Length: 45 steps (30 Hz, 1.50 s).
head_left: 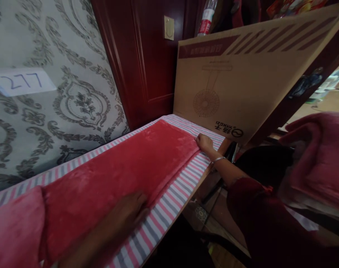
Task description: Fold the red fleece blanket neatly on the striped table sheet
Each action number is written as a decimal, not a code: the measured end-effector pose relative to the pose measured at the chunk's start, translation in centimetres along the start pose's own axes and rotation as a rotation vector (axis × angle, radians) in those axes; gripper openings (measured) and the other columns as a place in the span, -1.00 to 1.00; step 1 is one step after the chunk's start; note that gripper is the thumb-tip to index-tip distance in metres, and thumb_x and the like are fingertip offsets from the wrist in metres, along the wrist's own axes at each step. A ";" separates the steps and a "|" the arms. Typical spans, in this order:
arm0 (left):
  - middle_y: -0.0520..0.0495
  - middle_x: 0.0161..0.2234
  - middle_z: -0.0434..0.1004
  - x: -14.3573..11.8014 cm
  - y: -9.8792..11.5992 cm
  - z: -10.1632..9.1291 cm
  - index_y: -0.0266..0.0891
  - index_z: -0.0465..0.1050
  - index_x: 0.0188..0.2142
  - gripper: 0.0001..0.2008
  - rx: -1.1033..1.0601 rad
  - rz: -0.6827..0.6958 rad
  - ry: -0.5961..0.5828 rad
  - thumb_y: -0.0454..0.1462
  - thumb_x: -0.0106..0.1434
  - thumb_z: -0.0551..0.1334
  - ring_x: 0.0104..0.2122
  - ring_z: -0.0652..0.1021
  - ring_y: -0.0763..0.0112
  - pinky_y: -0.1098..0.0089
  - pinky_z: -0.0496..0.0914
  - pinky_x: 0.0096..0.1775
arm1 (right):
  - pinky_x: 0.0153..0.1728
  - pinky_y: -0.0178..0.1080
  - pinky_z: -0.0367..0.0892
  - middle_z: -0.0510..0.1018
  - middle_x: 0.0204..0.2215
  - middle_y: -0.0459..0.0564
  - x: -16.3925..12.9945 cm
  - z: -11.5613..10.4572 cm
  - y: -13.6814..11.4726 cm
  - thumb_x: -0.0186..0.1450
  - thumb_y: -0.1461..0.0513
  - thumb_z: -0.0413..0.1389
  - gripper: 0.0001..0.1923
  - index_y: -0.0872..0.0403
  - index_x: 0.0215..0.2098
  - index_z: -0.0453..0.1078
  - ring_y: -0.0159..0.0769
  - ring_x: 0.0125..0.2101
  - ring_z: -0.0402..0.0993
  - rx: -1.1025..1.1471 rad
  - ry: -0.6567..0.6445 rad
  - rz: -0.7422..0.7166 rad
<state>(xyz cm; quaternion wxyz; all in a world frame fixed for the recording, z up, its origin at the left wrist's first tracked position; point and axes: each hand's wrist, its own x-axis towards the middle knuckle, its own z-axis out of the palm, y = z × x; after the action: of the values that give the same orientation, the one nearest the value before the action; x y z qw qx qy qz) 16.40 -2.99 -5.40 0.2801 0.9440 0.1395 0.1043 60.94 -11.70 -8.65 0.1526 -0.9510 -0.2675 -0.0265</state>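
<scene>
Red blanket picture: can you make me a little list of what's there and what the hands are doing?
surface: striped cloth, pink, grey and white
on top: red blanket, spread flat along it
left hand: palm down on the blanket's near edge
right hand: reaching to the blanket's far corner, touching it
wrist: thin bracelet
behind: cardboard box with a fan drawing
wall: paper label reading 277

Left hand (130, 212) sits in shadow, its fingers smeared with blur, the forearm running out at the bottom edge. The red blanket (116, 171) is cut off at the lower left corner. A plastic bottle (207, 16) loses its top to the frame, its base behind the cardboard box (242, 82); the label's unreadable.
</scene>
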 end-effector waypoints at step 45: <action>-0.26 -0.11 0.60 2.9 -7.9 -4.1 -0.24 0.39 -0.05 -0.66 -1.648 -0.428 0.537 -0.05 0.34 0.13 -0.13 0.64 0.17 0.13 0.48 0.02 | -0.35 -0.23 0.28 0.57 -0.29 0.00 -22.7 -5.2 -16.7 0.20 0.32 0.14 -0.84 0.05 -0.23 0.41 -0.20 -0.32 0.46 0.234 -0.125 -1.225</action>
<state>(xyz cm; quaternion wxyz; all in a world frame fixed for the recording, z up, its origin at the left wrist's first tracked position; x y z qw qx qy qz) 16.35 6.36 -6.08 0.8410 0.3406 0.2543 0.3348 33.05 -11.09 -2.05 0.1969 -0.6017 -0.7737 -0.0239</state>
